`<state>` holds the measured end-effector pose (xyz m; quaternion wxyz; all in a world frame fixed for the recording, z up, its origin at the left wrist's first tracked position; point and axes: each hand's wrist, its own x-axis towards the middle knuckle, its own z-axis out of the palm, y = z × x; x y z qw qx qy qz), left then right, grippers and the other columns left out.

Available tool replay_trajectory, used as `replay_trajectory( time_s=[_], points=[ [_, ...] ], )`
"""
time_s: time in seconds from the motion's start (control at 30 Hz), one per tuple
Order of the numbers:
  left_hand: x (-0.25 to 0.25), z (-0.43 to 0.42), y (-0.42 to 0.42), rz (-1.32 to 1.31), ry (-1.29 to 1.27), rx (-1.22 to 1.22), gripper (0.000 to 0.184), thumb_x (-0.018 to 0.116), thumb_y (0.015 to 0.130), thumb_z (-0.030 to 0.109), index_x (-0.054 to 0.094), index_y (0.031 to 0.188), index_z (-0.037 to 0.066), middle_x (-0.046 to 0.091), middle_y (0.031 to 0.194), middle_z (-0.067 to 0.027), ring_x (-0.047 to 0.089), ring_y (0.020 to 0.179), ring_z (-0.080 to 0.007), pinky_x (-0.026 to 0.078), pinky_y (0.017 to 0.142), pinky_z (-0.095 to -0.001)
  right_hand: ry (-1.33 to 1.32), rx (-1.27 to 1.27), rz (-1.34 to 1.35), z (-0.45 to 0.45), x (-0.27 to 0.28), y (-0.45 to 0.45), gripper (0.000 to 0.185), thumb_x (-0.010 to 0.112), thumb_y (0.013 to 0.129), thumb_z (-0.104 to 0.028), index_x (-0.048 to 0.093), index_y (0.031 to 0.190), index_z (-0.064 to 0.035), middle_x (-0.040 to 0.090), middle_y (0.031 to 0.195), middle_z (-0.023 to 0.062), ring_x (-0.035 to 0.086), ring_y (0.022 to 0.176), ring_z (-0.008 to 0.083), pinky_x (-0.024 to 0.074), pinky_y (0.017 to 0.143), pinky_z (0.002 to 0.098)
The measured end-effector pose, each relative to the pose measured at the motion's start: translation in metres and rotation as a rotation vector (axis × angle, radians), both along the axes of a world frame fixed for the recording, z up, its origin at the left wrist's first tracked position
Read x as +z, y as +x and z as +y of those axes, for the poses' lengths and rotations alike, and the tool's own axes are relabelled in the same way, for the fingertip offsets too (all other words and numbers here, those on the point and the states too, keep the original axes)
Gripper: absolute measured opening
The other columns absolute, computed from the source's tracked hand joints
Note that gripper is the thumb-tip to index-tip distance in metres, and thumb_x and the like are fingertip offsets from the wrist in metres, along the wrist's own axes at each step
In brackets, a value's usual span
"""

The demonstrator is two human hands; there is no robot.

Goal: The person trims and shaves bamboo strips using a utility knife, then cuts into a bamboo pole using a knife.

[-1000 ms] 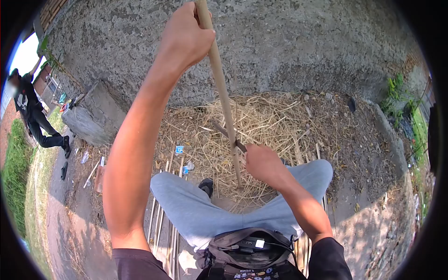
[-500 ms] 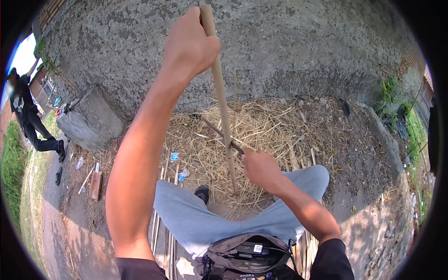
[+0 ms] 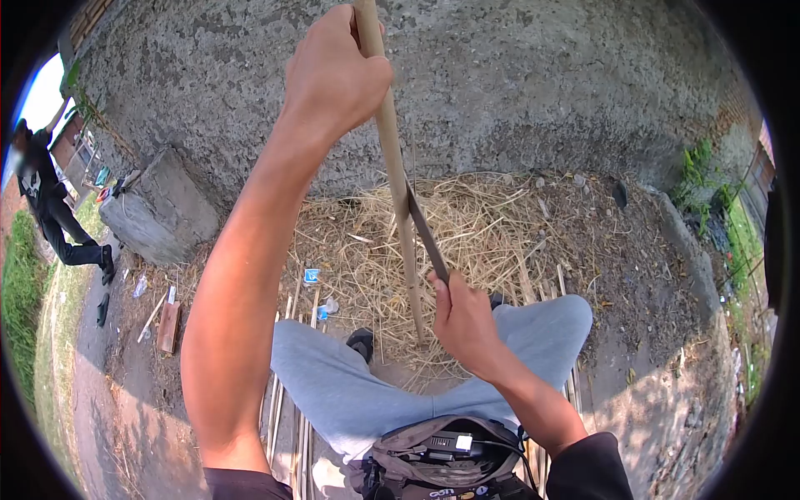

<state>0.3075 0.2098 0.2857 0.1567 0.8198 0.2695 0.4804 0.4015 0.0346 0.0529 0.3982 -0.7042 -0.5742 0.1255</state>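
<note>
My left hand (image 3: 337, 75) is wrapped round the upper part of a long, pale wooden pole (image 3: 392, 158), which looks like bamboo. The pole stands nearly upright, its lower end down by the straw between my legs. Lower and to the right, my right hand (image 3: 467, 321) grips a knife (image 3: 427, 233) with a long dark blade. The blade points up and left, and its tip end meets the pole about halfway along. The knife's handle is hidden inside my fist.
Shavings and straw (image 3: 475, 225) cover the ground before a rough grey wall (image 3: 500, 92). A concrete block (image 3: 162, 212) stands to the left, with a person (image 3: 50, 200) beyond it. Thin strips (image 3: 287, 417) lie beneath my legs. An open waist bag (image 3: 446, 458) rests at my lap.
The knife has swung from lying across the lower pole to a steeper angle, its blade now higher on the pole. My right hand has turned and shifted slightly. My left hand keeps its grip.
</note>
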Motion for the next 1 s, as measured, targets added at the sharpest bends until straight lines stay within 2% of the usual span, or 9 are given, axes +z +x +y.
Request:
replay_trajectory(
  time_s=[0.1, 0.3, 0.43, 0.47, 0.7, 0.77, 0.83, 0.9, 1.0],
  points=[
    [0.002, -0.003, -0.004, -0.053, -0.092, -0.026, 0.032, 0.064, 0.085, 0.001, 0.058, 0.116, -0.002, 0.063, 0.102, -0.0124, 0.065, 0.079, -0.0176, 0.054, 0.065, -0.0312, -0.23, -0.026, -0.051, 0.001, -0.12, -0.001, 0.026, 0.049, 0.099, -0.019, 0.06, 0.102, 0.0047, 0.06, 0.063, 0.0266, 0.061, 0.064, 0.0489, 0.0481, 0.062, 0.0558],
    [0.002, 0.0, 0.002, 0.09, 0.187, 0.274, 0.03, 0.066, 0.078, 0.008, 0.059, 0.106, 0.002, 0.069, 0.096, -0.0162, 0.068, 0.093, -0.0336, 0.052, 0.085, -0.0435, -0.445, 0.107, 0.188, 0.019, -0.024, 0.016, 0.026, 0.047, 0.097, -0.016, 0.062, 0.092, 0.0051, 0.066, 0.076, 0.0251, 0.067, 0.074, 0.0429, 0.0507, 0.073, 0.052],
    [0.002, 0.021, -0.004, 0.077, 0.021, 0.235, 0.03, 0.064, 0.079, 0.01, 0.059, 0.109, 0.003, 0.069, 0.097, -0.0152, 0.068, 0.093, -0.0325, 0.051, 0.086, -0.0426, -0.524, 0.182, 0.353, 0.032, -0.036, 0.035, 0.031, 0.052, 0.097, -0.022, 0.06, 0.086, 0.0057, 0.058, 0.066, 0.0136, 0.062, 0.062, 0.0242, 0.0491, 0.065, 0.0416],
    [0.002, 0.026, -0.005, 0.082, 0.042, 0.251, 0.03, 0.063, 0.08, 0.011, 0.059, 0.108, 0.004, 0.069, 0.097, -0.0145, 0.068, 0.094, -0.0324, 0.051, 0.087, -0.0425, -0.511, 0.227, 0.394, 0.037, -0.039, 0.039, 0.019, 0.051, 0.096, -0.012, 0.065, 0.099, 0.0016, 0.051, 0.061, -0.0012, 0.048, 0.048, 0.0095, 0.0398, 0.045, 0.032],
    [-0.001, 0.033, -0.01, 0.049, 0.03, 0.224, 0.028, 0.061, 0.081, 0.012, 0.061, 0.108, 0.006, 0.069, 0.098, -0.0119, 0.067, 0.095, -0.0314, 0.05, 0.089, -0.0423, -0.719, 0.289, 1.112, 0.036, -0.039, 0.057, 0.021, 0.048, 0.093, -0.008, 0.058, 0.11, 0.0001, 0.046, 0.068, -0.0011, 0.042, 0.047, 0.0071, 0.036, 0.041, 0.0256],
    [-0.001, 0.035, -0.011, 0.046, 0.046, 0.234, 0.029, 0.061, 0.081, 0.012, 0.061, 0.109, 0.006, 0.069, 0.099, -0.0118, 0.067, 0.096, -0.0311, 0.05, 0.089, -0.042, -0.632, 0.224, 0.789, 0.028, -0.05, 0.038, 0.021, 0.048, 0.093, -0.008, 0.061, 0.106, 0.002, 0.055, 0.071, 0.006, 0.05, 0.048, 0.0137, 0.0416, 0.044, 0.0307],
    [-0.002, 0.035, -0.012, 0.064, 0.059, 0.234, 0.029, 0.061, 0.08, 0.012, 0.061, 0.109, 0.006, 0.069, 0.099, -0.0117, 0.067, 0.096, -0.0307, 0.05, 0.089, -0.0418, -0.234, 0.214, -0.22, 0.026, -0.063, 0.028, 0.023, 0.049, 0.094, -0.01, 0.062, 0.105, 0.0053, 0.064, 0.079, 0.0193, 0.062, 0.056, 0.0282, 0.0497, 0.056, 0.0404],
    [-0.002, 0.031, -0.012, 0.044, 0.018, 0.217, 0.028, 0.062, 0.08, 0.012, 0.062, 0.108, 0.007, 0.069, 0.1, -0.0115, 0.067, 0.096, -0.0301, 0.05, 0.089, -0.0415, -0.389, 0.211, 0.075, 0.024, 0.011, 0.018, 0.025, 0.049, 0.095, -0.012, 0.06, 0.106, 0.0075, 0.065, 0.082, 0.0269, 0.065, 0.067, 0.0402, 0.0506, 0.071, 0.0485],
    [-0.002, 0.027, -0.014, 0.054, 0.023, 0.215, 0.029, 0.063, 0.08, 0.012, 0.062, 0.108, 0.006, 0.069, 0.1, -0.0118, 0.067, 0.096, -0.03, 0.05, 0.089, -0.041, -0.095, 0.113, 0.221, 0.025, 0.061, 0.011, 0.022, 0.049, 0.098, -0.013, 0.065, 0.102, 0.0034, 0.057, 0.061, 0.0176, 0.057, 0.053, 0.0249, 0.0434, 0.056, 0.0409]
  ],
)
